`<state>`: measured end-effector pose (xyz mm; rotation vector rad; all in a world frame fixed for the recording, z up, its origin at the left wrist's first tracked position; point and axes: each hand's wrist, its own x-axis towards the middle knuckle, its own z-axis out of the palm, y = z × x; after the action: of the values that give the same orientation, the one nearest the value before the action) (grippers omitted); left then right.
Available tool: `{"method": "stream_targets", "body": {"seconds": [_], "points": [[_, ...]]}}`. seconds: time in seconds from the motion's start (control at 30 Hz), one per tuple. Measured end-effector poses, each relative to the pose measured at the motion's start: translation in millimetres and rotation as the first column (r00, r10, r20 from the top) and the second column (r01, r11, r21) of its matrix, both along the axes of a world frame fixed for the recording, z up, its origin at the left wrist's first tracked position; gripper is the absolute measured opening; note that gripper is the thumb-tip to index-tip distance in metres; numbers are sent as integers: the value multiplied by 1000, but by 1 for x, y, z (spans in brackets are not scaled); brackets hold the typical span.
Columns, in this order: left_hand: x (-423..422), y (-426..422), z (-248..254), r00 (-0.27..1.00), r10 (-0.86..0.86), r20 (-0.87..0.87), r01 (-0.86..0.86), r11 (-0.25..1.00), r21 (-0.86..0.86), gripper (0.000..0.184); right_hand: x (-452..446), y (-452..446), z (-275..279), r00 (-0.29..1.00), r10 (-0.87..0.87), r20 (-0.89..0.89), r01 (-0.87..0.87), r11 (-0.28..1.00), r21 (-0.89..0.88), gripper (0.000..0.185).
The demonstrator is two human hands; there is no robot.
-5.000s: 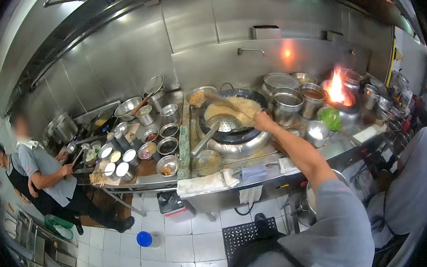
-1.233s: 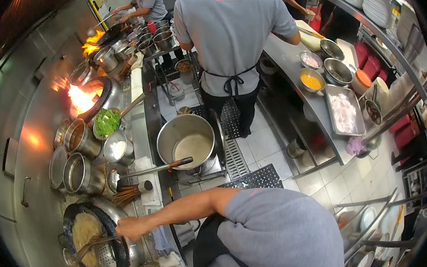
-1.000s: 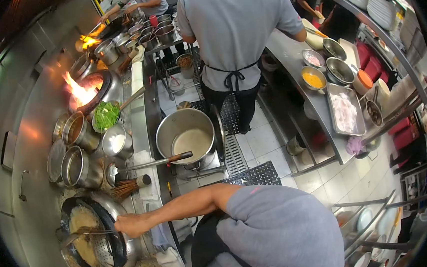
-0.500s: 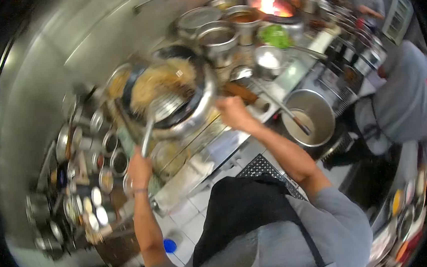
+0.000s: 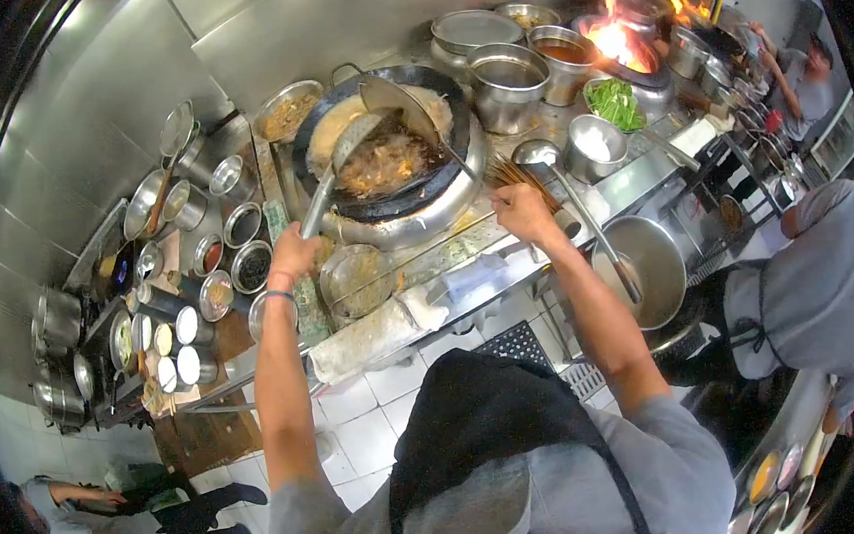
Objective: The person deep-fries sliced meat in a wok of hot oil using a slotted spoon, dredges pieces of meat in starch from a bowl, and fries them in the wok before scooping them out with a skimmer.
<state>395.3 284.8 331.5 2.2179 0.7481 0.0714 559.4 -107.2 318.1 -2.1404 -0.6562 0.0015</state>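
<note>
My left hand is closed around the metal handle of a skimmer, whose head is raised over the left part of a large black wok. Dark brown food bubbles in pale, foamy liquid in the wok. A round strainer is tilted above the food, and its thin handle runs down toward my right hand. That hand is closed at the handle's end, close to a bamboo brush. The exact grip is partly hidden.
Steel pots and a bowl of greens stand right of the wok, near an open flame. A ladle lies across a deep pot. Seasoning containers crowd the left; a co-worker stands right.
The skimmer has lifted out of the wok's contents and turned. A strainer now shows above the food, and my right hand appears further right. The view has shifted and sharpened.
</note>
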Motion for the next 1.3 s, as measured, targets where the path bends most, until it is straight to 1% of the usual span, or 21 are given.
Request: {"method": "stream_targets", "body": {"seconds": [0.03, 0.13, 0.23, 0.5, 0.6, 0.67, 0.7, 0.77, 0.8, 0.83, 0.87, 0.9, 0.93, 1.0, 1.03, 1.07, 1.13, 1.2, 1.23, 1.27, 1.3], "points": [[2, 3, 1, 999, 20, 36, -14, 987, -163, 21, -3, -1, 5, 1000, -4, -13, 4, 1000, 14, 16], [6, 10, 0, 996, 57, 62, -31, 933, -359, 17, -4, -4, 6, 998, -11, -54, 9, 999, -36, 16], [9, 13, 0, 997, 69, 41, -45, 909, -414, 12, 2, -6, -4, 998, -6, -68, 1, 997, -72, 16], [-1, 25, -12, 994, 99, 44, -57, 821, -568, 14, -2, -5, -8, 988, -49, -146, 34, 994, -103, 20], [-4, 21, -10, 991, 121, 50, -70, 813, -578, 14, -10, -3, -1, 992, -40, -123, 37, 999, -33, 19], [-5, 18, -10, 988, 142, 54, -85, 809, -582, 14, -13, -2, -3, 994, -50, -95, 49, 999, -13, 19], [-8, 27, -20, 987, 122, 108, -30, 789, -613, 16, -13, -3, -4, 995, -58, -82, 58, 998, -4, 19], [-14, 47, -48, 975, 45, 220, 115, 742, -660, 22, -3, -3, -35, 978, 13, 209, -16, 1000, 15, 19], [-42, 14, -25, 916, 264, 301, 5, 744, -668, 41, 11, -2, -50, 986, 146, 85, -123, 966, -229, 18], [-54, -8, -6, 928, 244, 280, -28, 799, -601, 68, 34, 0, -130, 894, 135, 428, -79, 986, -145, 18], [-63, -9, -12, 899, 181, 399, 172, 691, -702, 43, 20, 4, -110, 951, 132, 280, -87, 982, -168, 15], [-47, 8, -25, 962, 173, 209, 3, 765, -644, 39, 5, 13, -104, 965, 95, 244, -60, 987, -148, 13], [-35, 41, -47, 989, 36, 140, 48, 833, -551, 42, -3, 23, -98, 979, 62, 193, -41, 993, -108, 12], [4, -8, -34, 990, -131, 61, 140, 971, -191, 41, -16, 37, -78, 999, 10, 46, -11, 1000, 16, 16], [17, -36, -28, 982, -183, 35, 184, 982, -29, 41, -17, 38, -93, 911, -75, 406, -10, 979, 203, 9], [25, -61, -24, 976, -220, 7, 218, 971, 96, 41, -32, 25, -65, 981, -14, 196, -33, 971, 236, 7], [39, -97, -19, 960, -279, -28, 278, 930, 241, 40, -43, 28, -57, 997, -48, 53, 35, 974, 224, 7], [52, -122, -18, 943, -328, -54, 326, 884, 334, 40, -47, 34, -66, 992, -127, 10, 120, 956, 269, 9], [58, -132, -17, 935, -346, -72, 348, 865, 363, 39, -44, 45, -73, 976, -211, 53, 191, 949, 250, 12], [63, -141, -16, 928, -362, -86, 366, 846, 389, 39, -60, 11, -28, 981, -59, -187, 92, 980, 175, 18], [66, -148, -16, 924, -370, -99, 376, 830, 412, 39, -54, 18, -40, 986, -96, -138, 117, 981, 156, 20]]}}
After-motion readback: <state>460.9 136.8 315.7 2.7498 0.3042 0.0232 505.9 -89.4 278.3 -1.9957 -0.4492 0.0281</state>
